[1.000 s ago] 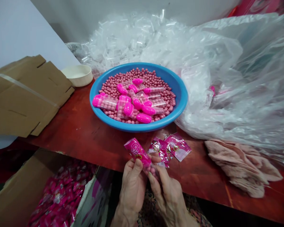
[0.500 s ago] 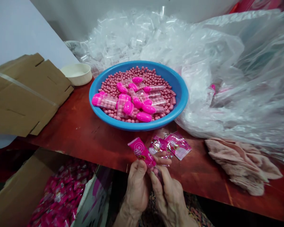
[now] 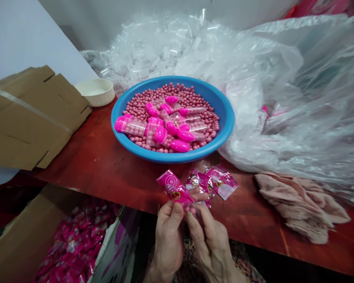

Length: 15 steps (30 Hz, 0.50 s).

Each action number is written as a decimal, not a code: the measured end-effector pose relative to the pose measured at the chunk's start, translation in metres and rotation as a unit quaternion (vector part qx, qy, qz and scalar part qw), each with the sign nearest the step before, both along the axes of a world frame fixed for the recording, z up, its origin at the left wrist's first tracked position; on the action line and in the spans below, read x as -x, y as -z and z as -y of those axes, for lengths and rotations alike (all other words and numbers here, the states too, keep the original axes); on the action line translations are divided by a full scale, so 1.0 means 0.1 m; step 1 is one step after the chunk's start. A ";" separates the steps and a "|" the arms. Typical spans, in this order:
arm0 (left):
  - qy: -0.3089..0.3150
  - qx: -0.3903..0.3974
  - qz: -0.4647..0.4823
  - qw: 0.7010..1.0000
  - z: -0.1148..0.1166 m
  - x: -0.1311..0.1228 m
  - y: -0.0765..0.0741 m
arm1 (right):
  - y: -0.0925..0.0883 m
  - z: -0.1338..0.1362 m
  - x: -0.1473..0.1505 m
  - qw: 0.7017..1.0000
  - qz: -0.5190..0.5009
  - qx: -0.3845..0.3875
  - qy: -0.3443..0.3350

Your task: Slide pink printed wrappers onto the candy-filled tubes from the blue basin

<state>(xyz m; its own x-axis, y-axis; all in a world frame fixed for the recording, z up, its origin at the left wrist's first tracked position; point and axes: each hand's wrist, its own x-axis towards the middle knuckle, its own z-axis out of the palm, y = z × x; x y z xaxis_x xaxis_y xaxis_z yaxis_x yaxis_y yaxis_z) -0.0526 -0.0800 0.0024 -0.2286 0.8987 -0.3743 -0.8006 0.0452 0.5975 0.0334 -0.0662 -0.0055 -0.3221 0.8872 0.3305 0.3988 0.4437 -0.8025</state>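
Note:
Just over the table's front edge, my left hand (image 3: 169, 232) is closed, its thumb and fingers pinching a pink printed plastic sleeve (image 3: 174, 186). My right hand (image 3: 212, 236) is closed round a clear container of pink balls (image 3: 191, 210) at the sleeve's lower end. Fingers hide much of the container, so I cannot tell how far the sleeve covers it. Beyond my hands, several flat pink sleeves (image 3: 222, 181) lie on the red table. Behind them stands a blue basin (image 3: 172, 158) of pink balls, with several pink-capped clear containers (image 3: 179, 146) lying on top.
At the lower left is an open carton (image 3: 14, 245) of pink wrapped pieces (image 3: 73, 243). Flattened cardboard (image 3: 29, 118) and a white bowl (image 3: 96, 94) stand left of the basin. Clear plastic containers (image 3: 165, 43) heap behind it. Plastic bags (image 3: 297, 118) and a cloth (image 3: 301, 208) are on the right.
The sleeve has shifted slightly left and shows wider and flatter. Both hands keep their hold, with the right fingers moved a little. The basin and surrounding things stay put.

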 end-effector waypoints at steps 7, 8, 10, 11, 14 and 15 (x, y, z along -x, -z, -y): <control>-0.011 0.030 -0.040 0.999 -0.03 0.06 -0.02 | 0.01 0.02 0.00 0.999 0.028 0.025 -0.028; -0.011 0.025 -0.043 0.999 -0.02 0.04 -0.01 | -0.01 0.03 0.00 0.999 0.030 0.015 -0.024; -0.004 0.021 -0.044 0.999 -0.01 0.01 -0.01 | -0.02 0.04 0.00 0.999 0.032 -0.001 -0.010; 0.001 0.024 -0.040 0.999 0.00 -0.01 0.00 | -0.03 0.04 0.00 0.999 0.034 -0.004 -0.005; 0.022 0.023 -0.019 0.999 0.00 -0.02 0.00 | -0.04 0.03 -0.01 0.999 0.044 -0.005 0.003; 0.026 0.020 -0.016 0.999 -0.01 -0.01 0.00 | -0.04 0.02 -0.02 0.999 0.045 -0.008 0.002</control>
